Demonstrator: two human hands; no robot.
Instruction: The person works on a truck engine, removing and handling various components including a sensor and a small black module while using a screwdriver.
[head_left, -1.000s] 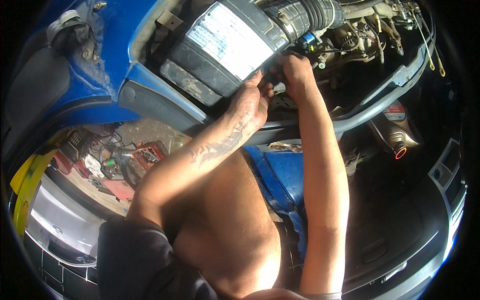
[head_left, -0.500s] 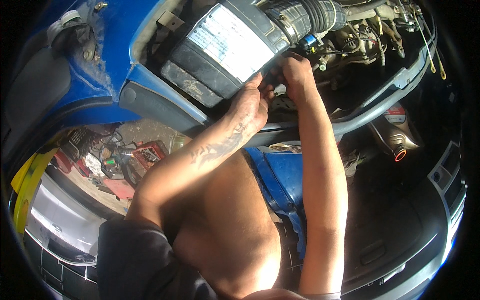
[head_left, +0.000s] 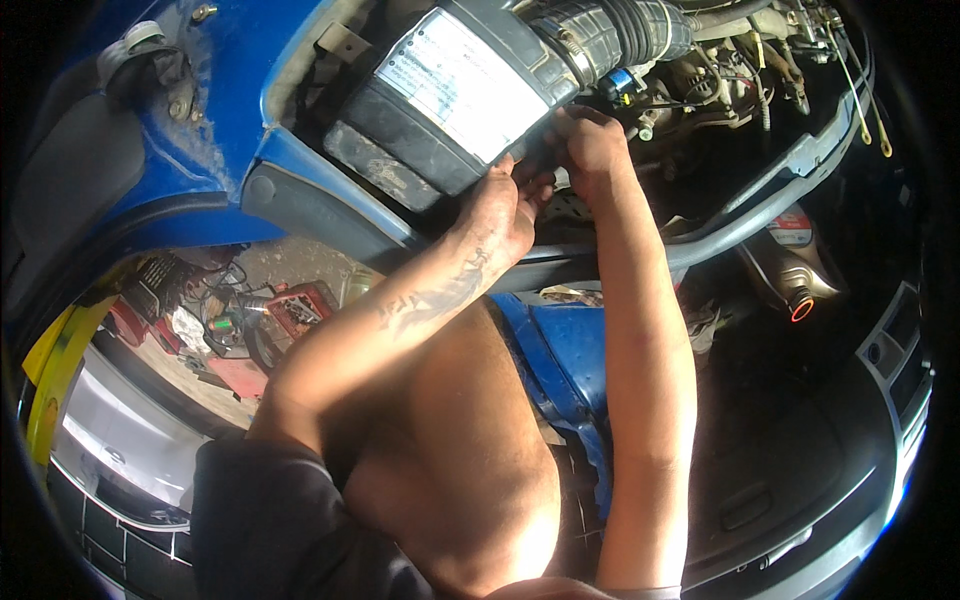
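Note:
A black air filter box [head_left: 395,130] with a white label [head_left: 468,80] on top sits in the engine bay. At its near right side both my hands work close together. My left hand [head_left: 503,210] has its thumb up against the box's lower edge, its fingers curled in beside it. My right hand [head_left: 597,152] is closed, knuckles up, by the box's right corner below the ribbed intake hose [head_left: 620,40]. Deep shadow lies between the hands, so whatever the fingers grip there cannot be made out. A small blue and black part [head_left: 618,84] is just above my right hand.
A grey-blue metal crossbar [head_left: 720,225] curves in front of the engine [head_left: 710,85]. Right of it lies an oil bottle [head_left: 795,268] with an orange-ringed mouth. Blue body panels [head_left: 220,150] stand at left, above a red tray of small parts [head_left: 298,308] and scattered tools.
My left thumb has slid slightly down and left along the box edge. My right hand has barely shifted and stays in the same spot.

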